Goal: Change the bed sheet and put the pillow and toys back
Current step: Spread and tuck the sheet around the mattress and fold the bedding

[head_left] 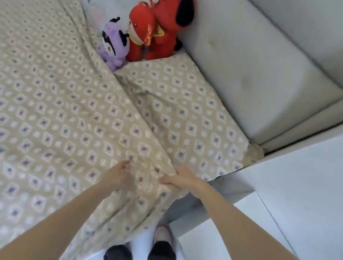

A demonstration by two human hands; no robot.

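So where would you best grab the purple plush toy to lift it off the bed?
Grip the purple plush toy around its round head, coming from above and the near side. It sits upright, its lower body tucked into a fold of the sheet, and a red toy crowds its right.

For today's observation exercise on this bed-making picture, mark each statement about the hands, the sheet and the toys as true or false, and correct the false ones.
1. The right hand pinches a fold of the patterned sheet. True.
2. The left hand holds the purple plush toy. False: the left hand is down at the sheet near the bed's edge, far from that toy.
3. Two red plush toys, the big red toy and the small red toy, sit against the grey headboard. True.
4. The sheet lies perfectly flat. False: a long ridge of wrinkles runs from the toys toward the hands.
5. The pillow is on the floor. False: it lies on the bed behind the toys.
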